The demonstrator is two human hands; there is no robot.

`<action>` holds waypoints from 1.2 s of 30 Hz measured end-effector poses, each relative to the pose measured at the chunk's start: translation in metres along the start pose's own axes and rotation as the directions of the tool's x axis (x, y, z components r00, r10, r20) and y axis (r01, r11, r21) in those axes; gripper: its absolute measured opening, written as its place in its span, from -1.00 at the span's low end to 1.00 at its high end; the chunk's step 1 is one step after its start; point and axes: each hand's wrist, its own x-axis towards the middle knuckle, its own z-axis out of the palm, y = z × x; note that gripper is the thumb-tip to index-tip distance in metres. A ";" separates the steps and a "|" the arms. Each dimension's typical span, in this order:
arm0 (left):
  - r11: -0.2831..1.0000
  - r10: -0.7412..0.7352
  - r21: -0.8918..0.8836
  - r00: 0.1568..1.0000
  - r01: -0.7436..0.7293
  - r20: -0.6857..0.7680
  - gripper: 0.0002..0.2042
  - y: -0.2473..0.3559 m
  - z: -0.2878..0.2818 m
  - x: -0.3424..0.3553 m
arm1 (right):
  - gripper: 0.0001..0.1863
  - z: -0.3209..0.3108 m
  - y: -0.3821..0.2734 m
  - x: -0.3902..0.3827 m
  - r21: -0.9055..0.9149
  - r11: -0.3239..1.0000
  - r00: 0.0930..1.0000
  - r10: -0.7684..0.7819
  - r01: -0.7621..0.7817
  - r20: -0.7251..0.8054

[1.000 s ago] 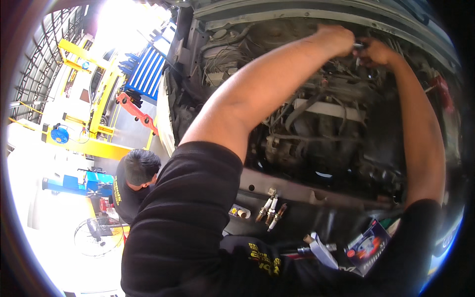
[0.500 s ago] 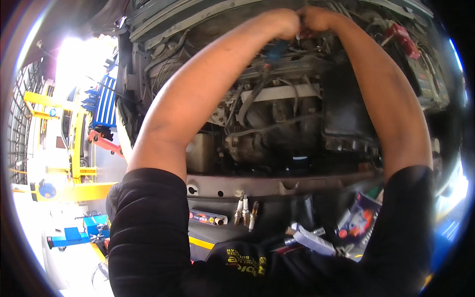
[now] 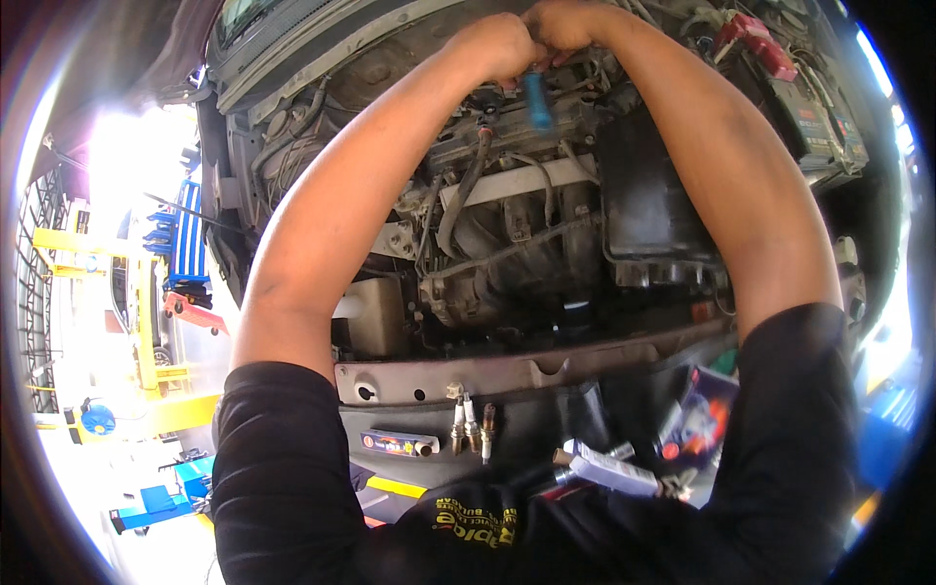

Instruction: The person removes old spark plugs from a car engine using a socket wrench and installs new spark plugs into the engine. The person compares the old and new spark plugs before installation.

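Far over the engine bay, my left hand (image 3: 499,49) and my right hand (image 3: 568,26) meet with their fingers curled closed. A blue cylindrical tool (image 3: 538,101), slightly blurred, hangs from beside my left fingertips toward the engine (image 3: 507,219). Its upper end is hidden by the fingers, and my left hand appears to grip it. What lies inside my right fingers is hidden. Just below my left hand is a black connector (image 3: 485,107) with a hose running down from it.
Spark plugs (image 3: 472,426) lie on the dark front cover beside a small box (image 3: 400,443). To their right are a white box (image 3: 612,470) and a larger colored package (image 3: 698,417). A black engine box (image 3: 655,200) and a battery (image 3: 814,127) stand at right.
The view has shifted, so the engine bay sits further left and lower. Both hands remain together; the blue tool shows more plainly below them and has moved right relative to the hose.
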 end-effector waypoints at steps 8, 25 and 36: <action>0.898 0.276 0.427 0.894 -0.109 -0.352 -0.73 -0.053 0.004 0.028 | -0.49 0.014 0.006 0.021 0.277 0.935 0.974 0.201 -0.222 0.099; 0.917 0.173 0.393 0.955 -0.067 -0.242 -0.75 -0.024 -0.005 0.018 | -0.55 0.015 0.016 0.015 0.246 0.940 0.969 0.206 -0.235 0.137; 0.898 0.374 0.375 0.846 -0.229 -0.380 -0.77 -0.058 0.002 0.037 | -0.69 0.014 0.013 0.017 0.291 0.928 0.966 0.184 -0.232 0.183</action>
